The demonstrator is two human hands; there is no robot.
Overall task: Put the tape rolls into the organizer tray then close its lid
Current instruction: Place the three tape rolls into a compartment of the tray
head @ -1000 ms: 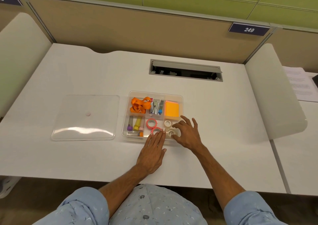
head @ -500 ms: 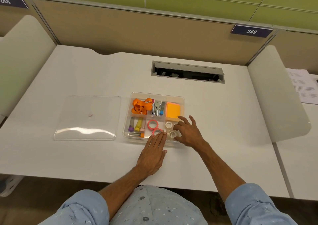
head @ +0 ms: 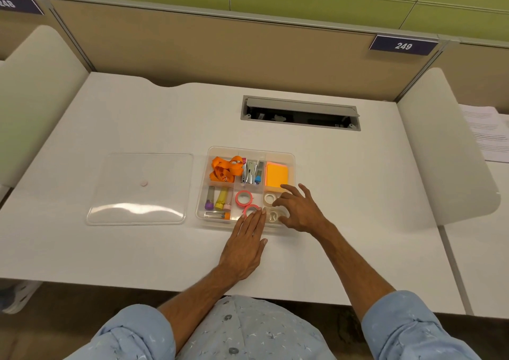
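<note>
The clear lid lies flat on the white tabletop, off the tray, at 9 o'clock from it and just apart from its left wall.

The clear organizer tray sits at the centre of the tabletop and is uncovered. Its far row holds, left to right, an orange lanyard, a metal stapler and an orange pad of sticky notes. The near left compartment holds small tubes with purple, yellow and pink ends.

In the near middle compartment are two pink tape rolls, one behind the other. The nearer one is partly covered by fingertips.

The left hand lies palm down on the tabletop at 6 o'clock from the tray, fingers straight and pressed together. Its fingertips reach over the tray's near wall onto the nearer pink roll.

In the near right compartment are two white tape rolls, also one behind the other.

The right hand is over that compartment, fingers spread and curled. The thumb and forefinger are close to the white rolls; whether they pinch one cannot be told.

At 3 o'clock, beyond a divider panel, printed papers lie on the neighbouring desk.
</note>
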